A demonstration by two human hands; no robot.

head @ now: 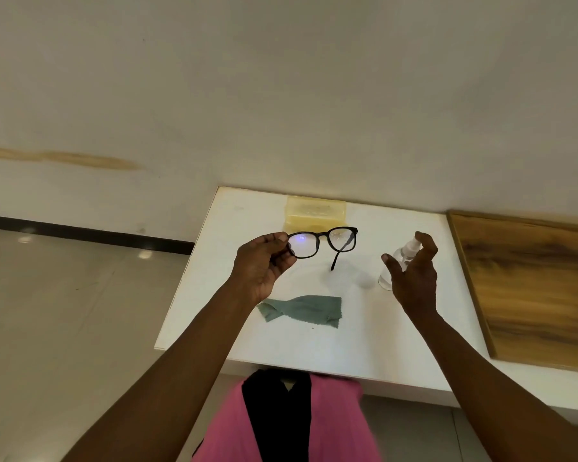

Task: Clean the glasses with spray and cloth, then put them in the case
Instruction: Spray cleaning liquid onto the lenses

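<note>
One pair of black-framed glasses point(324, 242) held up above the white table point(397, 345), pinched at its left end between thumb and fingertips of the left hand point(264, 261). Lenses facing the camera, with a small bluish glint on the left lens and faint specks on the right one. Right temple arm unfolded and hanging down at a slant, tip clear of the tabletop. Wrapped loosely around a small clear spray bottle point(397, 261), the right hand point(412, 278), index finger curled over the white nozzle top, thumb stretched out toward the glasses; bottle base near or on the table, contact hard to tell. Nozzle just beside the glasses' right lens, apart from it. Lying flat on the table below the glasses, a grey-green cloth point(304, 310), crumpled at its left end. Behind the glasses, against the wall point(281, 95), a translucent yellowish case point(316, 213), lid standing open. To the right of the white table, a wood-grain panel point(534, 288). Near the lower edge, pink and black clothing point(334, 421).
</note>
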